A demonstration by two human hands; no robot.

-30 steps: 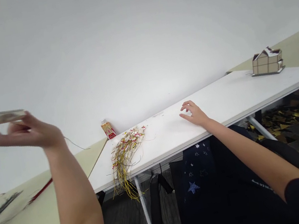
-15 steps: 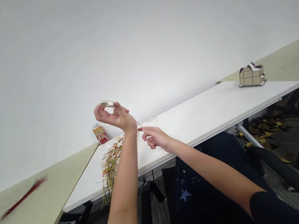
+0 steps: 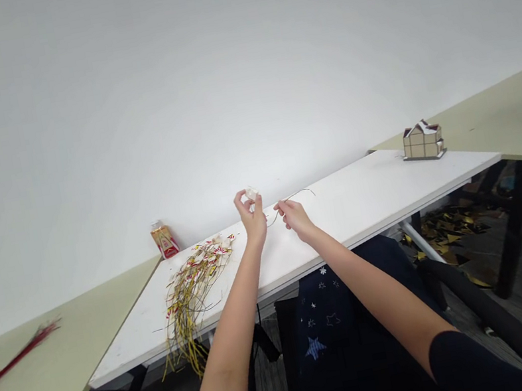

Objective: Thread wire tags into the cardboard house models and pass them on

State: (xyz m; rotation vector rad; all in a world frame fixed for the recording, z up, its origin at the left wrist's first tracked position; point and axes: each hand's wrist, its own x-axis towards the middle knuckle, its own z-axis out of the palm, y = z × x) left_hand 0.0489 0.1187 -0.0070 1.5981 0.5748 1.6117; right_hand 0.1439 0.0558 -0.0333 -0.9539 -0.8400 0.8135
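Fingers of left hand (image 3: 255, 225) curled in a pinch around small whitish block (image 3: 251, 194), above long white tabletop (image 3: 362, 194); fingertips of right hand (image 3: 297, 218) closed on thin dark wire (image 3: 309, 189), nearby.

"How many hands?"
"Two bare ones: the left hand (image 3: 254, 223) and the right hand (image 3: 298, 220)."
"Small things with them?"
"One small whitish piece (image 3: 251, 194) and one thin dark wire (image 3: 305, 190)."
"Tables?"
"Three: one long white table (image 3: 353, 199), two pale yellow-green tables (image 3: 67, 358)."
"Anything else?"
"One beige model house (image 3: 424, 144), one gold-and-red bottle (image 3: 165, 241), one bundle of thin red strands (image 3: 25, 349). Thin yellow stems (image 3: 182, 304) and gold floor scraps (image 3: 444, 232): too many to count."
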